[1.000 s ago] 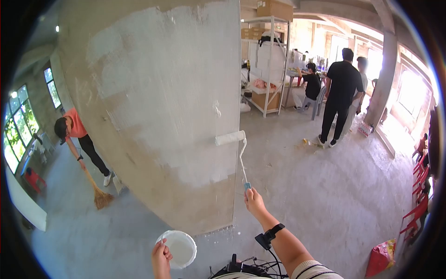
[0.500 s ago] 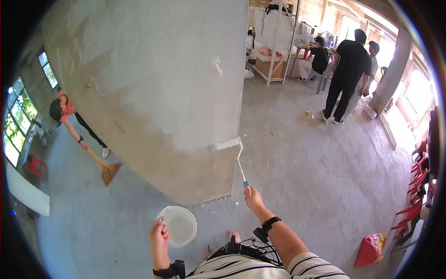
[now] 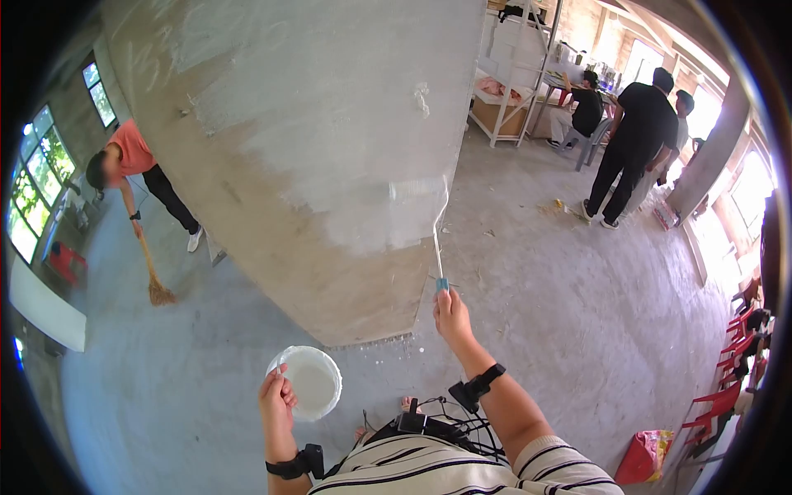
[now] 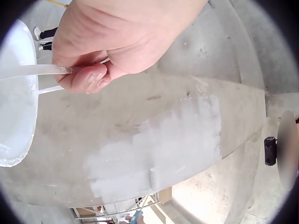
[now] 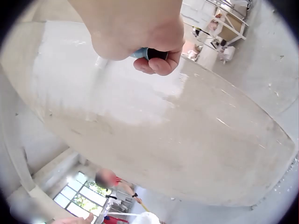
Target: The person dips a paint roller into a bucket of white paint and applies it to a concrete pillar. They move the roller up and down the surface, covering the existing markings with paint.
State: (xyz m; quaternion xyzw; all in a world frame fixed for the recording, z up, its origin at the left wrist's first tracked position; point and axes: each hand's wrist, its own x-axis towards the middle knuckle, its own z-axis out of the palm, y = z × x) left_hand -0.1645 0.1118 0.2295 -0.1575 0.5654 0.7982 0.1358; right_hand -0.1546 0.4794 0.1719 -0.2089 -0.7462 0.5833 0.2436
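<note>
Your right hand (image 3: 453, 320) is closed, its fingers curled round the blue handle (image 3: 443, 285) of the paint roller (image 3: 418, 189). The roller's sleeve, a little blurred, lies against the whitened part of the wall (image 3: 355, 301), close to its right edge, with the thin white frame bending down from there to your grip. Your left hand (image 3: 278, 396) is closed too, its curled fingers gripping the pale strap (image 4: 37, 70) of the white bucket (image 3: 333, 399), which you hold below the wall's bottom edge, well apart from the roller. White covers much of the upper wall, while bare tan shows down the left side and along the bottom. Off to your left, a person in a coral top (image 3: 134, 150) bends over with a broom (image 3: 158, 289). On the right, a red bag (image 3: 642, 459) rests on the floor (image 3: 561, 355) near a row of red chairs (image 3: 722, 400).
</note>
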